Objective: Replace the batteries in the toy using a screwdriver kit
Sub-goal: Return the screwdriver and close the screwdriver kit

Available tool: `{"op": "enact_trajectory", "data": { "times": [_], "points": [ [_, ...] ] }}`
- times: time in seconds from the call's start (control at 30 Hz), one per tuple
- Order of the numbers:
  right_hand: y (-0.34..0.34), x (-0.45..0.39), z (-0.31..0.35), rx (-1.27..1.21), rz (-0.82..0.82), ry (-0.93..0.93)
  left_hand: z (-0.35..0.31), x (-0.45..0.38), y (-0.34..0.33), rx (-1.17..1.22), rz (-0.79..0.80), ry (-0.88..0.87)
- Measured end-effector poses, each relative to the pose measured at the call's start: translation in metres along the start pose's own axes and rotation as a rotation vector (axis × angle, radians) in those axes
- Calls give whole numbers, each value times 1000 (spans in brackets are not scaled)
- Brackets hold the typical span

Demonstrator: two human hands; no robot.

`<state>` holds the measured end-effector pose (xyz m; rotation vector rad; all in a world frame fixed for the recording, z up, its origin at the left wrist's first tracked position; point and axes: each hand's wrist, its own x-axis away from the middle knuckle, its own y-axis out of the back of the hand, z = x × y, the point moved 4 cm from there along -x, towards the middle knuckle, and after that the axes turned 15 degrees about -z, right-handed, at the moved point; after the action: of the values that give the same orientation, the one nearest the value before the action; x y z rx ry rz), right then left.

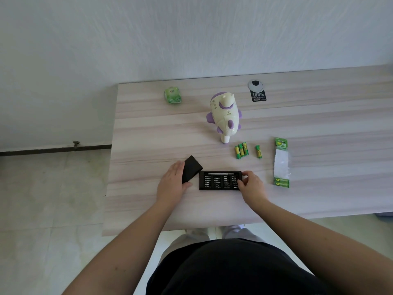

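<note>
A cream and purple toy [224,116] lies on the wooden table [148,128], near the middle. Four loose green batteries [241,150] lie just right of its near end, three together and one apart [258,151]. The open black screwdriver kit tray [219,180] with rows of silver bits and a silver driver handle sits near the front edge. My left hand [173,184] holds the kit's black cover [190,169], tilted up beside the tray's left end. My right hand [251,184] grips the tray's right end, thumb and fingers curled on it.
A torn battery pack [281,162] with two batteries left in it lies to the right. A green tissue packet [172,95] sits at the back left. A round cable grommet and a black card [257,91] are at the back. The table's left edge drops to the tiled floor.
</note>
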<state>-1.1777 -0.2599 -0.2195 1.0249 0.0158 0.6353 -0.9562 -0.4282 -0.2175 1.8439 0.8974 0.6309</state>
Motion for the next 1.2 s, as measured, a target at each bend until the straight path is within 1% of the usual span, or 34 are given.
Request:
{"op": "enact_trajectory", "data": {
  "times": [0.1,0.2,0.33,0.4,0.5,0.67,0.97,1.2],
  "points": [
    [0,1,1,-3,26,14,-1,1,3,18,-10,67],
    [2,1,1,-8,51,22,1,2,8,-27,-27,25],
    [4,0,0,3,52,41,20,6,19,-38,-41,27],
    [5,0,-1,6,43,55,28,12,22,-17,-24,-33],
    [6,0,0,2,36,72,28,22,21,-8,47,-175],
    [6,-1,2,4,32,84,20,23,19,12,84,-233],
    [8,0,5,3,34,84,22,19,22,54,89,-219],
    [9,0,5,13,38,77,20,14,23,82,135,-232]
  ]
}}
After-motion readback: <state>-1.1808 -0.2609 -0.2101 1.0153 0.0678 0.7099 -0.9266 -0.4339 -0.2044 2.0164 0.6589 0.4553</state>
